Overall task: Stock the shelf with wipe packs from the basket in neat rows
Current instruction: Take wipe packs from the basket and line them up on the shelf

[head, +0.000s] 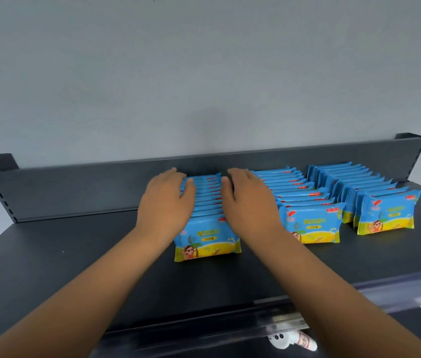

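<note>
Three rows of blue and yellow wipe packs stand upright on the dark shelf (57, 257). The left row (205, 215) runs back toward the shelf's rear panel. My left hand (166, 200) lies flat against its left side, fingers straight over the pack tops. My right hand (248, 200) presses its right side the same way. A middle row (307, 220) and a right row (385, 215) stand to the right, untouched. The basket is out of sight.
The shelf's dark rear panel (88, 187) runs along the back under a grey wall. A clear price strip (398, 293) with a label lines the front edge at the right. Below the shelf some white packaged goods (292, 342) show.
</note>
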`<state>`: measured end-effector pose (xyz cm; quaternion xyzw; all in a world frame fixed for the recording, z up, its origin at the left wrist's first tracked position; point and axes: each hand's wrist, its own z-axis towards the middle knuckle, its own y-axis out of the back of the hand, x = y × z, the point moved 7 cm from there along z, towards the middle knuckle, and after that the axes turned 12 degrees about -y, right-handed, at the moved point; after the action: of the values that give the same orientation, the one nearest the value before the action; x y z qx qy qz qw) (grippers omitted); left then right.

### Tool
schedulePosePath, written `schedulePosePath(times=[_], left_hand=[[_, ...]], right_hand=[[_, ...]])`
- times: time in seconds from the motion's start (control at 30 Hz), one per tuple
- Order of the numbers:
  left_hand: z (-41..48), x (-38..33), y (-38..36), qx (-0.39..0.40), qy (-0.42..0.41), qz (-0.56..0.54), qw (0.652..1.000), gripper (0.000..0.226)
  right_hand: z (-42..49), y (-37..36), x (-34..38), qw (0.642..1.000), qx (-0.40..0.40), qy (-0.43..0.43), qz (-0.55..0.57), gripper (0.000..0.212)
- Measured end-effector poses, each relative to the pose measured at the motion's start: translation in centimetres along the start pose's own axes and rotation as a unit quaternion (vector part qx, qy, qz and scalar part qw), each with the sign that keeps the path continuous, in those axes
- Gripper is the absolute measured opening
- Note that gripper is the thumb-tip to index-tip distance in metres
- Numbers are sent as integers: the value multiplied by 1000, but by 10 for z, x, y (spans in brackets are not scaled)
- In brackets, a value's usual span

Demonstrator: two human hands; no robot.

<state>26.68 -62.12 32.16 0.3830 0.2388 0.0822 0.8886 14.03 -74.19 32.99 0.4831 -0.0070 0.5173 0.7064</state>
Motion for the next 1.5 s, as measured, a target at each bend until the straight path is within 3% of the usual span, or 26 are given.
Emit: schedulePosePath(times=[0.13, 0.23, 0.37, 0.43, 0.53, 0.6, 0.67, 0.77, 0.87, 0.97, 1.07, 1.23, 1.5], left_hand=[[3, -33, -1, -1, -69, 73, 995, 45], [8, -62, -7, -15, -117, 76, 990, 42], [19, -99, -23, -2, -107, 3, 994, 42], [21, -119, -33, -11, -102, -67, 992, 40], [16, -146, -59, -19, -51, -210, 976, 41], [8, -158, -86, -6, 16, -298, 954, 47], [3, -161, -119, 11, 95, -352, 931, 70], [0, -143, -158, -34, 211, -384, 898, 97], [-7, -135, -175, -64, 297, -477, 825, 81], [-5, -147, -175, -52, 310, -557, 768, 53], [-4, -154, -172, -26, 305, -580, 755, 53], [-9, -156, -171, -10, 334, -603, 725, 56], [-13, -151, -175, -26, 343, -607, 716, 50]], right_hand=[[9, 31, -9, 996, -77, 44, -21, 24], [17, 45, -25, 995, -80, 52, -18, 25], [33, 60, -65, 999, -38, -4, 10, 30], [39, 72, -93, 993, -24, -76, 82, 32], [38, 82, -139, 960, -27, -192, 204, 31], [34, 85, -161, 946, -36, -222, 234, 29], [31, 87, -175, 940, -47, -232, 247, 25], [26, 84, -193, 922, -41, -265, 278, 28], [17, 61, -212, 871, 30, -349, 344, 29], [14, 46, -215, 800, 90, -421, 417, 33], [17, 40, -213, 759, 114, -451, 456, 35], [18, 30, -208, 740, 161, -449, 474, 38], [22, 32, -210, 741, 165, -439, 480, 38]])
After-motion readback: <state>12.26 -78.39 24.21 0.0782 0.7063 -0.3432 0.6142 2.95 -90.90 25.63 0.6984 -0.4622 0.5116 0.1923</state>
